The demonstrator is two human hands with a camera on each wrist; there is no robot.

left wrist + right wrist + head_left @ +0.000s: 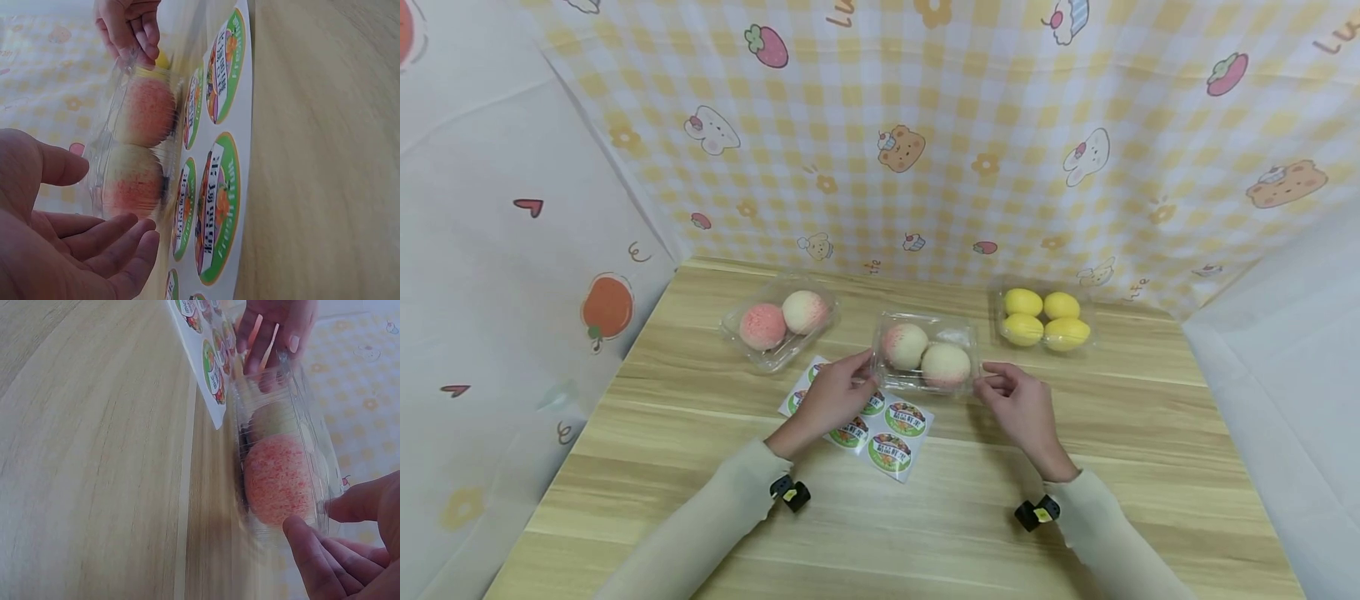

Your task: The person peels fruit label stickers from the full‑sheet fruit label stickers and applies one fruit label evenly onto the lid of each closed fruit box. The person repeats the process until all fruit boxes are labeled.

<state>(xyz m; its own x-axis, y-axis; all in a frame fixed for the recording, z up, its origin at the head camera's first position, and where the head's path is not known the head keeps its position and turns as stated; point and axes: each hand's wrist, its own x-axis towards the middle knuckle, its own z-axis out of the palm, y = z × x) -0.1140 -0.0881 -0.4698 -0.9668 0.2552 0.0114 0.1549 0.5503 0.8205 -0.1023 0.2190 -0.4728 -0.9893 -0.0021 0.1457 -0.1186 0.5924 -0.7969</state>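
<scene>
Loose two-handed pinch: left hand [837,387] and right hand [1022,408], thumbs apart from fingers, hold opposite ends of the clear box [957,331], centre of head view, two peaches [945,365] inside. Probably light, thin, slick, easily dented; best held by its end rims. Count: three boxes, four peaches, four lemons [1067,333] right of centre, one sticker sheet [891,454] below.

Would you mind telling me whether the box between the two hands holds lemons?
No, the box between the left hand and right hand holds two peaches, while the lemons sit apart to the right.
</scene>
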